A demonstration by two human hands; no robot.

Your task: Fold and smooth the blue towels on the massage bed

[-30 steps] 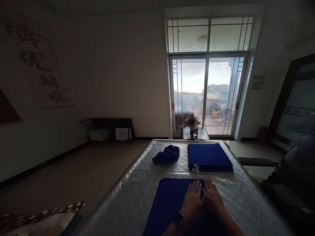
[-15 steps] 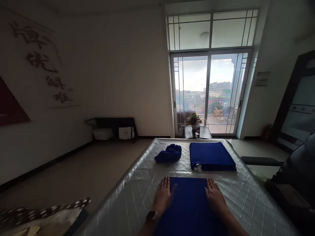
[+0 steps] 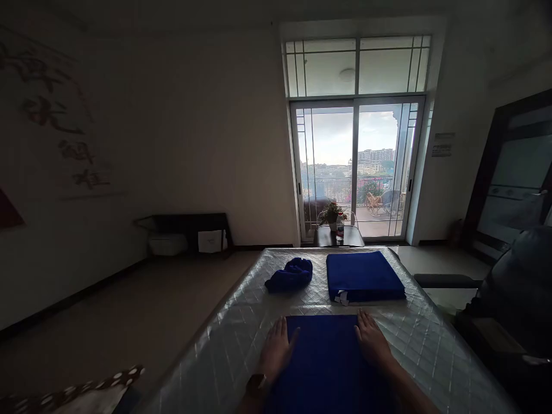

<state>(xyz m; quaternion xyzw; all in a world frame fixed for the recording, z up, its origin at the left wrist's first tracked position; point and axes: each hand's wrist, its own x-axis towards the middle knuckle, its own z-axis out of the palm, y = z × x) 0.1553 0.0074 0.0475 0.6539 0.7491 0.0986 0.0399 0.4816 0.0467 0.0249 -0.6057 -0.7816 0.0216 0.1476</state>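
Note:
A flat blue cloth (image 3: 323, 362) lies on the silver quilted table cover (image 3: 233, 345) right in front of me. My left hand (image 3: 276, 348) rests along its left edge near the far corner, fingers stretched out and thumb apart on the cloth. On the opposite edge lies my right hand (image 3: 371, 336), also flat, with its fingers pointing away from me. Beyond them sits a folded stack of blue cloth (image 3: 364, 275), with white tags (image 3: 342, 297) at its near left corner. Left of the stack is a crumpled blue cloth (image 3: 291, 274).
Past the table's far end stands a small dark table (image 3: 319, 237) with a potted plant (image 3: 331, 213) and a bottle (image 3: 340, 225), before a sliding glass door (image 3: 325, 172). Dark seating (image 3: 513, 282) is at the right. Brown polka-dot fabric (image 3: 107, 382) shows at lower left.
The view has shifted slightly, so most things appear a little left and lower. Both hands stay flat along the edges of the cloth.

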